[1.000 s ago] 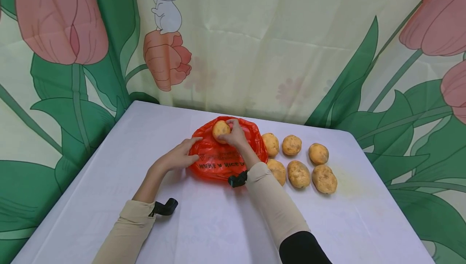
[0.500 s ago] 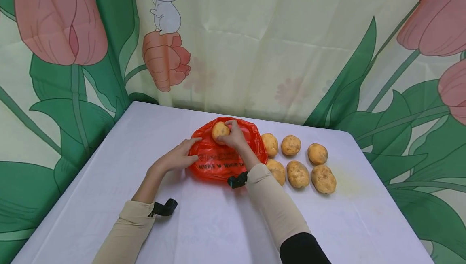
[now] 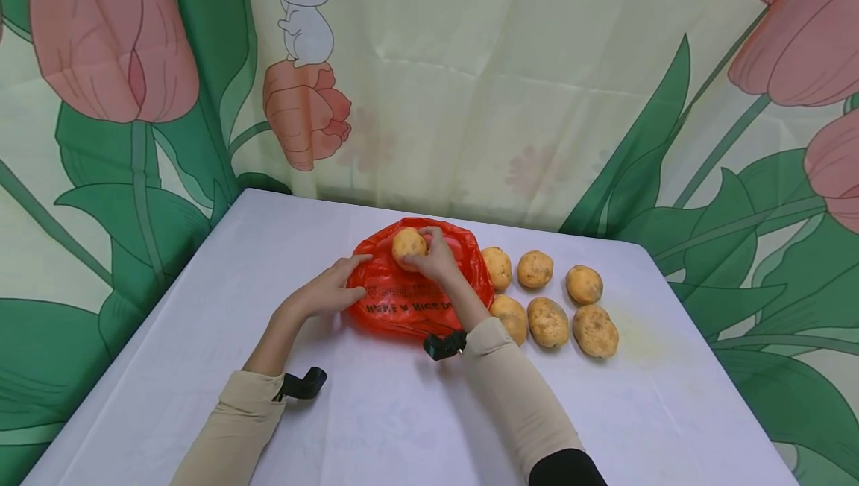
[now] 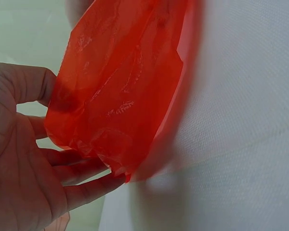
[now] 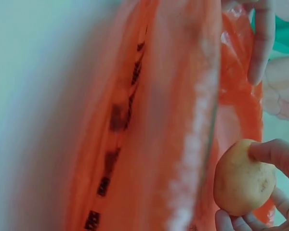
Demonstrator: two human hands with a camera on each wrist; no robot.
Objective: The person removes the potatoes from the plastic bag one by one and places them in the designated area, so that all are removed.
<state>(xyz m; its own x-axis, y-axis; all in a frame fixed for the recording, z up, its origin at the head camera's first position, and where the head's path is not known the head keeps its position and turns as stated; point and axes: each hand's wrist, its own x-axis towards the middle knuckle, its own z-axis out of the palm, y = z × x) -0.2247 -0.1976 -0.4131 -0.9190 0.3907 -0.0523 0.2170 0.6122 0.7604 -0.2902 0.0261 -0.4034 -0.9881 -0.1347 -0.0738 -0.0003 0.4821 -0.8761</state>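
Note:
My right hand (image 3: 436,256) holds a round yellow potato (image 3: 408,246) between thumb and fingers over the mouth of a red plastic bag (image 3: 403,314). In the right wrist view this potato (image 5: 243,178) is beside the bag's opening, thumb on one side and fingertips on the other. My left hand (image 3: 329,286) rests against the bag's left side, its thumb and fingers spread apart. In the left wrist view, the fingers (image 4: 84,185) reach to the thin red plastic (image 4: 120,91), and the thumb tip shows darkly through it. The bag's inside is largely hidden.
Several potatoes (image 3: 549,322) lie in two rows on the white-covered table (image 3: 376,426), right of the bag. The nearest ones are close by the bag and the right forearm. Behind the table's far edge hangs a printed cloth (image 3: 456,98) with tulips and a rabbit.
My right hand, wrist and forearm have shifted slightly right and toward me, with the potato still held over the bag mouth. The left hand and the bag stay nearly in place.

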